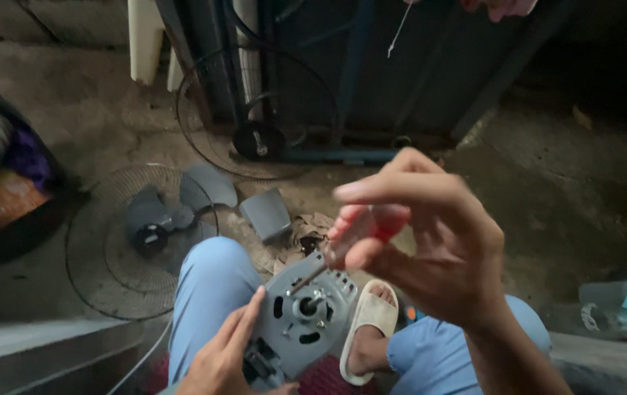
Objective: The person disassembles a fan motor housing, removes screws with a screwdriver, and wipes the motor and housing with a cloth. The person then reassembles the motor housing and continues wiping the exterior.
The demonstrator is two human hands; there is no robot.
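Floor: rough grey concrete floor, dim and dusty, with torn scraps of brown card lying near the person's knees.
Fan guard and blades: round wire fan guard lies flat on the floor to the left, with the grey plastic fan blades resting on it; a second wire guard leans against the dark frame at the back.
Legs: pale blue trouser legs frame the work, and a cream rubber sandal is on the foot just right of the motor.
Motor housing: grey round plastic fan motor housing sits between the knees, face up, its short metal shaft at the centre and dark slots around it.
Left hand: left hand clasps the housing's left edge, fingers wrapped up its side, steadying it.
Right hand: right hand is raised above the housing, fingers closed in a pinch round the handle of a red-handled screwdriver.
Screwdriver tip: the thin metal shank slants down and left, its tip at the housing face just above the shaft; whether it is seated in a screw head cannot be told.
Doing it well: I judge the shank should stand more upright over the screw, with the left hand's grip kept firm so the housing does not turn.
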